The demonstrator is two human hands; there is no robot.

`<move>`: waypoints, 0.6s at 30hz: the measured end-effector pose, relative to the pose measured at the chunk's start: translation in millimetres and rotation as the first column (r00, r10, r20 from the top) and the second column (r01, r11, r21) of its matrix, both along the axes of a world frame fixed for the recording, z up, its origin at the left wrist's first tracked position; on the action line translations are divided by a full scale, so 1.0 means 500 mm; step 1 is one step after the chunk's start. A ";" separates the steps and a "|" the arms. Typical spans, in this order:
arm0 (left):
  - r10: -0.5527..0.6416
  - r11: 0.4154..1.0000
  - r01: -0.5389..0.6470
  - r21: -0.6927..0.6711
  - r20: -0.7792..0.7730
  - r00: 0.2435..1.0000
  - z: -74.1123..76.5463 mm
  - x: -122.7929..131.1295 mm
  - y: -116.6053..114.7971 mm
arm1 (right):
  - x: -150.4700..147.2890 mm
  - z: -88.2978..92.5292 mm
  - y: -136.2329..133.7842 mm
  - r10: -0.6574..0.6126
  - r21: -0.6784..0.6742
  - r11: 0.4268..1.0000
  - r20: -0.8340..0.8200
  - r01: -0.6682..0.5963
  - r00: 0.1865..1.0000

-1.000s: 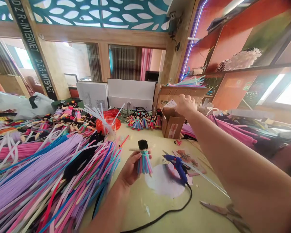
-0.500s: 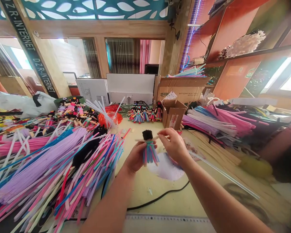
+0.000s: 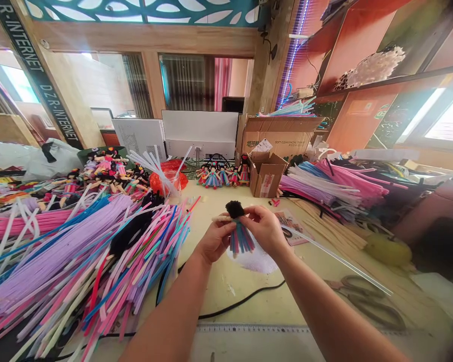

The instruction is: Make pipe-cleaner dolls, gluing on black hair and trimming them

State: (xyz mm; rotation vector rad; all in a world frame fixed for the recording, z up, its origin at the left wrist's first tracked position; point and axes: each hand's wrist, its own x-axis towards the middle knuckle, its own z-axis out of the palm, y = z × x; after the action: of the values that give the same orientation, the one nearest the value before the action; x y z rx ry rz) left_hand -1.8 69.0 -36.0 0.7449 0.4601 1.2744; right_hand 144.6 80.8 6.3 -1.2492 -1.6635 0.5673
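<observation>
Between my two hands is a small pipe-cleaner doll [image 3: 242, 238] with a fuzzy black head and a skirt of blue, pink and purple strands. My left hand [image 3: 216, 240] is closed round its body from the left, and a pale arm of the doll sticks out above the thumb. My right hand [image 3: 265, 229] pinches the doll just under the head, at its right shoulder; the fingers cover that side's arm. Below the doll, a shiny round pale sheet [image 3: 254, 261] lies on the table [image 3: 256, 311].
Bundles of pipe cleaners [image 3: 68, 251] cover the left side; more pipe cleaners [image 3: 332, 183] lie at the right. Finished dolls [image 3: 222, 175] stand by an open cardboard box [image 3: 266, 176]. Scissors [image 3: 366, 296] lie near my right forearm, a ruler [image 3: 249, 329] along the front, a black cable [image 3: 245, 301] behind it.
My right hand has moved left and in from the doll's outstretched arm to its shoulder. The doll has tilted slightly. The view has shifted, bringing the scissors into clearer sight.
</observation>
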 end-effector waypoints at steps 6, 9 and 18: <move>0.011 1.000 -0.011 -0.003 0.024 1.000 0.005 0.004 -0.002 | 0.001 -0.001 0.000 0.005 -0.030 1.000 -0.041 -0.006 0.999; 0.016 1.000 -0.016 -0.001 0.018 1.000 0.008 0.007 -0.003 | 0.005 -0.001 -0.004 -0.002 -0.030 1.000 -0.038 0.000 0.999; 0.008 0.998 -0.015 -0.053 -0.137 0.990 0.013 -0.003 -0.006 | 0.011 0.005 -0.008 0.001 -0.021 1.000 -0.002 -0.001 1.000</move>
State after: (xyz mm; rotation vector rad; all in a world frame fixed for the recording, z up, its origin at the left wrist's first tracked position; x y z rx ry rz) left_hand -3.3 65.9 -29.3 0.7882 0.6089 1.2215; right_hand 150.1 76.6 8.9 -1.2625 -1.6610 0.5877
